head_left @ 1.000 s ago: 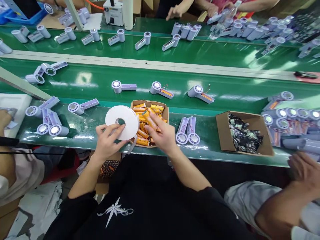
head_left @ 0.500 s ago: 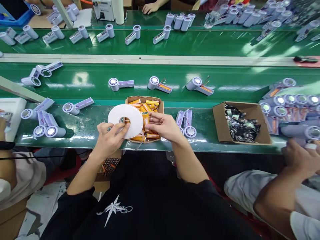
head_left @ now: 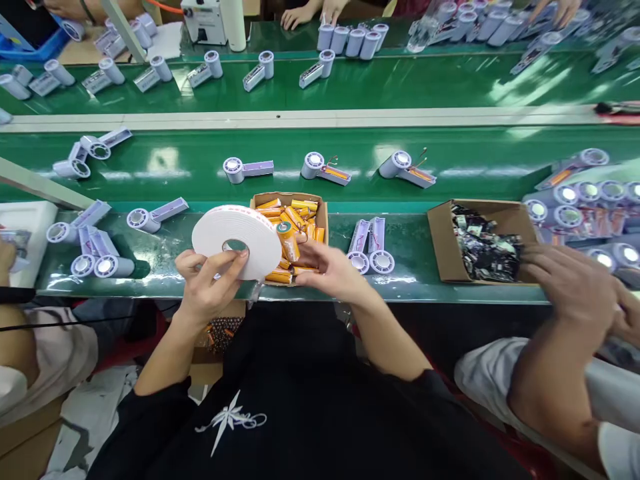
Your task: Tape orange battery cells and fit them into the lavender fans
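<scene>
four lilac fan housings [head_left: 114, 267] lie at left on a green bench [head_left: 160, 280], no orange cell showing in their handles, as a worker's left hand [head_left: 213, 277] pinches a white tape roll [head_left: 215, 230] through its centre hole, thumb against fingers; above, one housing on the belt [head_left: 190, 150] likewise shows a handle without a cell

at centre, an orange cell [head_left: 288, 243] stands tilted by the roll's right edge, above a cardboard box [head_left: 325, 227] well filled with more of the same; the right hand [head_left: 335, 270] is loosely curved at the cell's right side, thumb apart from fingers, though whether it grips the cell cannot be told from this angle

beyond, two belt housings [head_left: 313, 165] carry cells and wires, evidently further along, while two on the bench [head_left: 381, 261] show none; by these signs the work is part done, with most cells nearby yet to be fitted

at far right, a co-worker's hand [head_left: 575, 277] is at a second box [head_left: 443, 247] of small dark parts
</scene>
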Demonstrator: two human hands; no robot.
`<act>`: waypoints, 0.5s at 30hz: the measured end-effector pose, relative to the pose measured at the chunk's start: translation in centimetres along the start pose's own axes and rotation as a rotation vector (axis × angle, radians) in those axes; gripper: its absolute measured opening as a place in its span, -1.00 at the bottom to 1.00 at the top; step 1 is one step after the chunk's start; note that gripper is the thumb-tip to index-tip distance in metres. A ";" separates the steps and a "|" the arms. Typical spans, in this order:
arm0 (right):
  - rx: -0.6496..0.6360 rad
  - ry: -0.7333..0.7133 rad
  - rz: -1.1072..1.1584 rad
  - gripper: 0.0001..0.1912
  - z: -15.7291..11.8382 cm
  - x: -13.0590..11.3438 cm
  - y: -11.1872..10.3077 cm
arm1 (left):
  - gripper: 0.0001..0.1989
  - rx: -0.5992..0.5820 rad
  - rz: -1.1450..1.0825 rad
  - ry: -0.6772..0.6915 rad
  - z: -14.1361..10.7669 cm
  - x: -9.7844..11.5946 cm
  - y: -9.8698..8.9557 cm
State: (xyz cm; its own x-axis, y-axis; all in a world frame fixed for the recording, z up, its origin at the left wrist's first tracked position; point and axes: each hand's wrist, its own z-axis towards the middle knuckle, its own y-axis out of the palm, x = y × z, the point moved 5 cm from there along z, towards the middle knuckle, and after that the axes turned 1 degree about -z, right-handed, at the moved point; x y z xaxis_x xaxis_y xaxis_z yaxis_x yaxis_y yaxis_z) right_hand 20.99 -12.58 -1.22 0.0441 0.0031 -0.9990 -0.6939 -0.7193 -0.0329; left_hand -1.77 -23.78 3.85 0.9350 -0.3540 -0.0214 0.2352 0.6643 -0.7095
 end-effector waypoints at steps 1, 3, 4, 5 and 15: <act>0.068 -0.026 0.040 -0.14 0.4 -0.7 -1.3 | -0.31 0.000 -0.015 0.022 0.2 0.2 -0.1; 0.086 -0.066 0.081 -0.21 1.1 -2.0 -2.8 | -0.36 -0.009 -0.019 0.061 0.3 0.4 -0.1; 0.065 -0.074 0.096 -0.28 1.4 -2.5 -3.1 | -0.39 -0.017 -0.002 0.073 0.2 0.4 0.0; 0.048 -0.077 0.116 -0.35 1.6 -2.7 -3.2 | -0.42 -0.029 0.022 0.081 0.0 0.3 0.1; 0.750 -0.289 0.738 -0.51 2.6 -0.2 1.3 | -0.42 0.051 0.120 -0.241 -1.6 5.2 3.7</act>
State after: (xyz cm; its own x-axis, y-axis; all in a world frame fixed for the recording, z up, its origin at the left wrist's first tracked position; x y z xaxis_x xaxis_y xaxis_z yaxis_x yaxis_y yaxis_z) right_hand 18.25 -11.71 -1.18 -0.6657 -0.0217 -0.7459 -0.7460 -0.0047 0.6659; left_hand 3.52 -24.19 0.03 0.9917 -0.1080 0.0694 0.1264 0.7262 -0.6758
